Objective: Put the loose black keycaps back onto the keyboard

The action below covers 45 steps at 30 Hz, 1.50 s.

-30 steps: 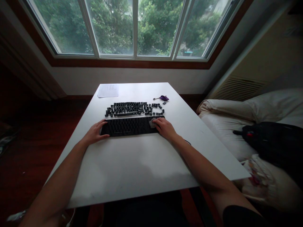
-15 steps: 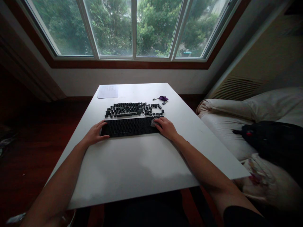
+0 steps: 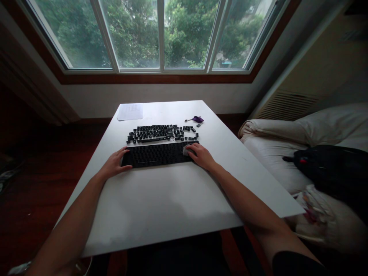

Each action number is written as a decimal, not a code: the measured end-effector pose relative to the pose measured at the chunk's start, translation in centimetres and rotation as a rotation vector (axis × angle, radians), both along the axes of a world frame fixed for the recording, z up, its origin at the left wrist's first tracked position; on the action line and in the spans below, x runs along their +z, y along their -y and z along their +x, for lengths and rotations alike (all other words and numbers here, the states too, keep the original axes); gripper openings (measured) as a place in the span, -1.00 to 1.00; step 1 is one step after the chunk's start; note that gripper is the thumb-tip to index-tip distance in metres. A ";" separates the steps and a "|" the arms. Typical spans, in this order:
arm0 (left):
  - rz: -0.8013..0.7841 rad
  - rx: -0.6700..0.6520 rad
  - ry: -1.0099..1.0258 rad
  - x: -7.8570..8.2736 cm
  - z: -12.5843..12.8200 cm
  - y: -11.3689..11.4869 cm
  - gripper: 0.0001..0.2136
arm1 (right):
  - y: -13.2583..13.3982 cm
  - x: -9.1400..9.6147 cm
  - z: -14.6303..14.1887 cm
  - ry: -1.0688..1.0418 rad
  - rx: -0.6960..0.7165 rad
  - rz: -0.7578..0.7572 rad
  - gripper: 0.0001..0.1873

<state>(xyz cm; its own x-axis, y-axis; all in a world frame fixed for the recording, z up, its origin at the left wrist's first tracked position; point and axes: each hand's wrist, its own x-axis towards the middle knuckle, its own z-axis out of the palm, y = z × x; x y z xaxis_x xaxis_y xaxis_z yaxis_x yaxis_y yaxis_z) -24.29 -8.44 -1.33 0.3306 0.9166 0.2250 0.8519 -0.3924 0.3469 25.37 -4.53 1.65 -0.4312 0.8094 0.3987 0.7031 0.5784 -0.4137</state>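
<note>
A black keyboard (image 3: 155, 155) with its keycaps off lies flat across the white table (image 3: 161, 207). My left hand (image 3: 114, 163) holds its left end, thumb at the near edge and fingers toward the far corner. On the keyboard's right end, my right hand (image 3: 200, 155) presses a crumpled pale grey cloth (image 3: 186, 150), its fingers closed around it. Just beyond the keyboard, many loose black keycaps (image 3: 153, 132) stand in rough rows. Among them lies a small ring-shaped item (image 3: 171, 138), too small to name.
A sheet of paper (image 3: 130, 112) rests at the table's far left corner. Toward the far right are a small purple item (image 3: 197, 119) with a thin handle and a small dark piece (image 3: 199, 125). A sofa (image 3: 276, 134) with a black bag (image 3: 330, 165) stands right of the table.
The cloth and my right hand have shifted very slightly left on the keyboard. My left hand stays at the keyboard's left end.
</note>
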 end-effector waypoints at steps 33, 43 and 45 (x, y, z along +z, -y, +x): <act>0.009 -0.002 0.021 -0.3 -0.3 -0.1 -0.18 | 0.3 0.0 -0.1 -0.010 0.040 0.019 -0.70; 0.006 0.000 0.014 -0.4 -0.4 -0.2 -0.17 | -0.2 -0.1 0.3 -0.038 0.016 0.010 -0.70; 0.014 -0.006 0.010 -0.4 -0.5 -0.2 -0.17 | -0.2 -0.3 0.3 -0.035 0.011 0.013 -0.70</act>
